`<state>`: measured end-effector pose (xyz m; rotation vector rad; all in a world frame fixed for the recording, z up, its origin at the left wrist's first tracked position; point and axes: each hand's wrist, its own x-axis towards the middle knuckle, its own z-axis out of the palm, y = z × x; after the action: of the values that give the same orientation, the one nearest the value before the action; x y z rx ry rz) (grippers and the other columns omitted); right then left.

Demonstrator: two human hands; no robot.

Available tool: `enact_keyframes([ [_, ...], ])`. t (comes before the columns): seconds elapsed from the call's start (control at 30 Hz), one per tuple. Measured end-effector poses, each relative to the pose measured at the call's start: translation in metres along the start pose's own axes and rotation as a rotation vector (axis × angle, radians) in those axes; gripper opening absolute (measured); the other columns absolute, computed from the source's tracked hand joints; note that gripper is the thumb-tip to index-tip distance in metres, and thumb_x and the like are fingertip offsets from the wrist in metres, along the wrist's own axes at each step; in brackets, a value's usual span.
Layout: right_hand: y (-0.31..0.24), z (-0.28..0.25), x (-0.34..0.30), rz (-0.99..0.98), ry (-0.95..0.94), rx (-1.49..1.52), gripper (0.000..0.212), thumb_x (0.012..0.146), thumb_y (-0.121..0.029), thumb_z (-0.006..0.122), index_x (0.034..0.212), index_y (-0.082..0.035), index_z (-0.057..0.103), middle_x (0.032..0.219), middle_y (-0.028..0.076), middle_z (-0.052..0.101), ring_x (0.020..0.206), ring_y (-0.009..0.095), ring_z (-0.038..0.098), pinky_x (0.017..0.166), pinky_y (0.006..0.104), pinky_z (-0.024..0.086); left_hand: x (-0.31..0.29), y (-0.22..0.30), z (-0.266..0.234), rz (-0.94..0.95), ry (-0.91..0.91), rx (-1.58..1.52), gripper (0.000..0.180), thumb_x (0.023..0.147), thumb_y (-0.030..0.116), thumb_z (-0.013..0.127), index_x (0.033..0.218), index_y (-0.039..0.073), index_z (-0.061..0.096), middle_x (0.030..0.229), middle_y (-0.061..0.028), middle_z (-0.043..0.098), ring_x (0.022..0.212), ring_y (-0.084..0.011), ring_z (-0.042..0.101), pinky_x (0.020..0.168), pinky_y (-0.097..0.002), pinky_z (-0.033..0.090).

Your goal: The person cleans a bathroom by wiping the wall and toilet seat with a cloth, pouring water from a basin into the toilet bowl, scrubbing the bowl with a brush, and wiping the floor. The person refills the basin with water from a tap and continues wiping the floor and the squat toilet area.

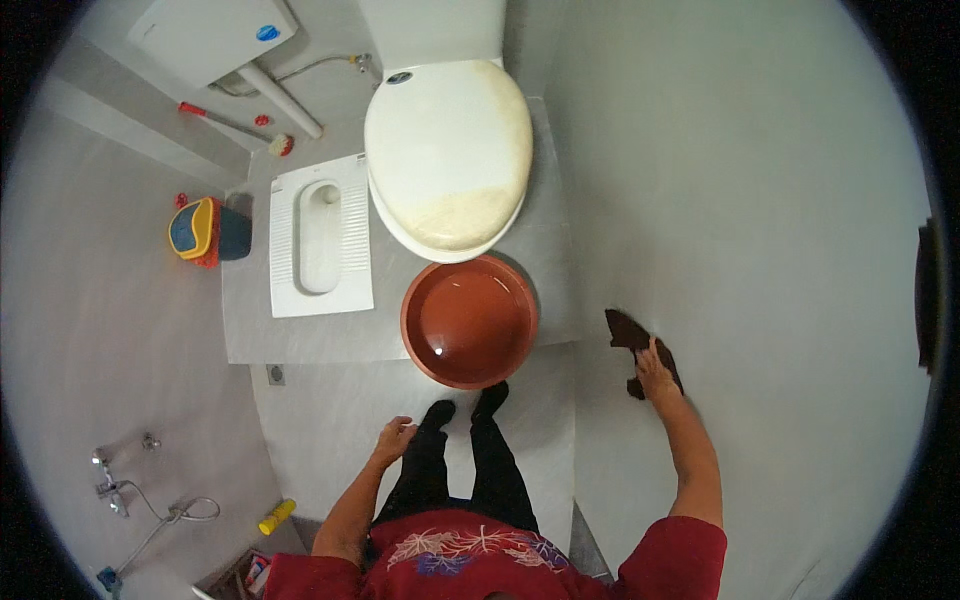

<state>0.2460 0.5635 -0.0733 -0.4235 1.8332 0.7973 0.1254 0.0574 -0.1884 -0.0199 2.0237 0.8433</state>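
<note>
Pressing a dk brown cloth [628,330] to the grey wall [760,200], the R hand [655,370] covers its middle, so that bit is hidden. Pieces stick out on 3 sides: a big flap up & L of the fingers, a small lobe low L by the wrist, a strip along the R edge of the hand. Wall shows in a gap btwn flap & lobe. Fingers point fwd over the cloth, palm side to the wall, so can't tell if they also pinch it. Thumb hard to make out.

L hand [396,438] hangs by the L leg [425,465], well apart from the cloth, fingers loosely bent & a bit apart; palm mostly out of sight. Red-brown basin [407,322] is ahead of the feet [488,400]; glints inside look like water, depth unclear. Toilet [450,150] just beyond it, lid down, tank cut off at top. Squat pan [283,240] is L of that, then bin [236,235] w/ yellow lid, & brush [280,146] nr the corner. Low L: tap [110,490] w/ hose, plus yellow can [277,516]. Dk thing [925,300] at far R too cropped to ID
</note>
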Motion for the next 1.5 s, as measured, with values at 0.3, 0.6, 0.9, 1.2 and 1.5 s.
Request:
enact_keyframes([
  [0.3,0.011,-0.022,0.050,0.039,0.051,1.077,0.031,0.084,-0.022,0.046,0.104,0.000,0.056,0.103,0.018,0.058,0.103,0.032,0.051,0.088,0.0389,0.038,0.020,-0.020,0.002,-0.054,0.093,-0.088,0.038,0.079,0.029,0.057,0.106,0.002,0.054,0.088,-0.0184,0.062,0.083,-0.0268,0.060,0.074,-0.0349,0.046],
  [0.6,0.147,-0.213,0.038,0.081,1.270,1.942,0.032,0.083,-0.020,0.052,0.106,0.002,0.051,0.095,0.011,0.056,0.086,0.019,0.051,0.076,0.0323,0.041,0.074,0.023,-0.029,-0.086,0.176,-0.304,0.042,0.081,0.032,0.056,0.110,0.002,0.050,0.088,-0.0089,0.058,0.073,-0.0168,0.056,0.058,-0.0291,0.045],
  [0.9,0.117,-0.304,0.162,0.452,1.280,1.288,0.065,0.069,-0.032,0.066,0.126,-0.020,0.037,0.133,0.017,0.022,0.119,0.044,0.024,0.084,0.0636,0.027,0.089,0.160,-0.033,0.072,-0.004,-0.576,0.042,0.081,0.036,0.057,0.112,0.009,0.049,0.100,-0.0037,0.058,0.086,-0.0158,0.056,0.071,-0.0310,0.043],
  [1.2,0.114,-0.317,0.217,0.784,1.222,1.218,0.075,0.073,-0.049,0.059,0.133,-0.017,0.027,0.138,0.025,0.008,0.123,0.051,0.008,0.093,0.0641,0.014,0.196,0.204,-0.103,0.437,0.570,-0.044,0.040,0.082,0.018,0.055,0.115,-0.002,0.042,0.111,-0.0228,0.044,0.101,-0.0331,0.045,0.085,-0.0364,0.039],
  [1.5,0.233,-0.339,0.272,1.044,1.283,1.013,0.067,0.075,-0.049,0.056,0.130,-0.017,0.036,0.133,0.025,0.023,0.119,0.048,0.024,0.093,0.0547,0.028,0.297,0.350,-0.176,0.541,0.845,0.303,0.064,0.081,0.026,0.054,0.132,0.004,0.023,0.127,-0.0367,0.017,0.116,-0.0478,0.025,0.095,-0.0497,0.026],
])
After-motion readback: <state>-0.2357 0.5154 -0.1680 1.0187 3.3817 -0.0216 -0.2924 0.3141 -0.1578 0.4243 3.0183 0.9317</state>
